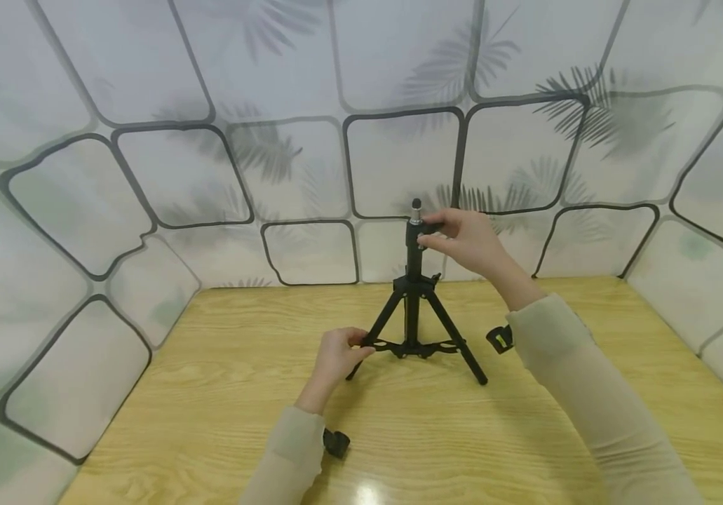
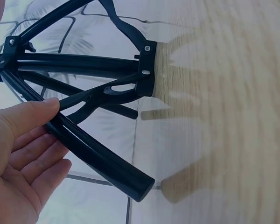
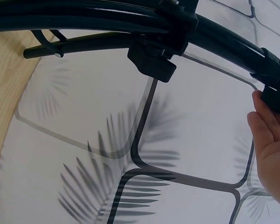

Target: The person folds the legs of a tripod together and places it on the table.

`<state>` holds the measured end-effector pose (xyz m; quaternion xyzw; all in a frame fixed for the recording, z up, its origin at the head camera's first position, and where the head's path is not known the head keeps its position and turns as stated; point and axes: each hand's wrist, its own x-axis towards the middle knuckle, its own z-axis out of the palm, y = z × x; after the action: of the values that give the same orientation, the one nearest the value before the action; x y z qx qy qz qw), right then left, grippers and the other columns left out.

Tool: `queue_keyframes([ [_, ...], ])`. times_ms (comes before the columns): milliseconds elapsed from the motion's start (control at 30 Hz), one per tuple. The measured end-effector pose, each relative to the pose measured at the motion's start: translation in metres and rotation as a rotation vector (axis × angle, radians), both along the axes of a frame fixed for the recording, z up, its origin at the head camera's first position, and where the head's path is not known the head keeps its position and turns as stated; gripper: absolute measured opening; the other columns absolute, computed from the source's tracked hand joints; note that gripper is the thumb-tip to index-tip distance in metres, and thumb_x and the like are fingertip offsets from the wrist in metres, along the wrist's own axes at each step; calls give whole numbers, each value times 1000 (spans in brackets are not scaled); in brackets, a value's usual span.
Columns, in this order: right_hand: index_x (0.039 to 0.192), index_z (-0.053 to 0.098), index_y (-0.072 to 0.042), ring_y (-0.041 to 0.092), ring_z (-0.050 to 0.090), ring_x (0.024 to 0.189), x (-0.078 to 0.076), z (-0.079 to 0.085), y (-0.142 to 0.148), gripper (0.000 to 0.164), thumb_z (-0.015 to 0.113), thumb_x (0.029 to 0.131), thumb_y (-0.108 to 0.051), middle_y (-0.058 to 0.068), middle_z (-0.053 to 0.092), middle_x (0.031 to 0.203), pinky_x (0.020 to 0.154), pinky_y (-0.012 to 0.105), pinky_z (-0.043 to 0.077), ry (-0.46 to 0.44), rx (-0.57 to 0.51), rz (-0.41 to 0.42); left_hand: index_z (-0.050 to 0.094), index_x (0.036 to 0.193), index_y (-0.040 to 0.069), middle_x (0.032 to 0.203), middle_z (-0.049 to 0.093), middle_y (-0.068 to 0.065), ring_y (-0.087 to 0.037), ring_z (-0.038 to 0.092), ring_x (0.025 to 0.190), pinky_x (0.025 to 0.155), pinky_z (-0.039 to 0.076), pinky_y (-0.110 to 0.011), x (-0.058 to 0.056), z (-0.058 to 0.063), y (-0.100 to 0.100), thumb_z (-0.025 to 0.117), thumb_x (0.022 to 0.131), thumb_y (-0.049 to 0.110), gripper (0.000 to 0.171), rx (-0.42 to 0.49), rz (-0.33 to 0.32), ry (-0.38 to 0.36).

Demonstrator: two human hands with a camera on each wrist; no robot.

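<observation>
A black light stand (image 1: pixel 413 315) with its legs spread stands upright on the wooden table, a silver stud (image 1: pixel 416 212) at its top. My left hand (image 1: pixel 336 354) pinches the left leg where a brace joins it. Up close in the left wrist view, the thumb lies over that leg (image 2: pixel 105 158) with the fingers beneath. Near the top of the column, my right hand (image 1: pixel 471 238) grips the upper clamp knob (image 3: pixel 276 99), partly hidden by the fingers. A second knob (image 3: pixel 151 63) sticks out of the collar lower down.
The wooden table (image 1: pixel 222 393) meets patterned wall fabric (image 1: pixel 298 182) behind the stand and at both sides. A black wrist-worn device (image 1: pixel 337 443) shows beside the left sleeve, and another (image 1: pixel 500 339) beside the right.
</observation>
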<state>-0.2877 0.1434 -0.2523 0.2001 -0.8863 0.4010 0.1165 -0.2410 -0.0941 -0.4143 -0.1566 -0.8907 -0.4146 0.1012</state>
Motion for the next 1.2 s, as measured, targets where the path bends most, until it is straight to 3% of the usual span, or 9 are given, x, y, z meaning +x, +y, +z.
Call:
queue_keyframes([
  [267,113,59,-8,23,56,92,2,1,0,44,68,78,-33,10,61,104,80,41,44,-10,-2,-5,67,91,-2,84,67,-10,-21,63,81,75,49,-36,-3,-2,2,72,74,10,22,38,-5,25],
  [633,110,61,-6,22,57,85,4,4,0,38,68,79,-27,11,62,102,75,40,45,60,40,17,67,91,0,86,67,-9,-20,63,82,77,49,-36,-9,-3,5,72,73,11,22,111,-23,5],
  [1200,110,60,-6,22,56,84,3,4,-1,38,68,79,-27,11,62,99,75,40,45,45,25,15,67,91,0,85,67,-8,-18,63,82,77,49,-32,-16,-4,10,73,72,9,21,193,-24,-4],
])
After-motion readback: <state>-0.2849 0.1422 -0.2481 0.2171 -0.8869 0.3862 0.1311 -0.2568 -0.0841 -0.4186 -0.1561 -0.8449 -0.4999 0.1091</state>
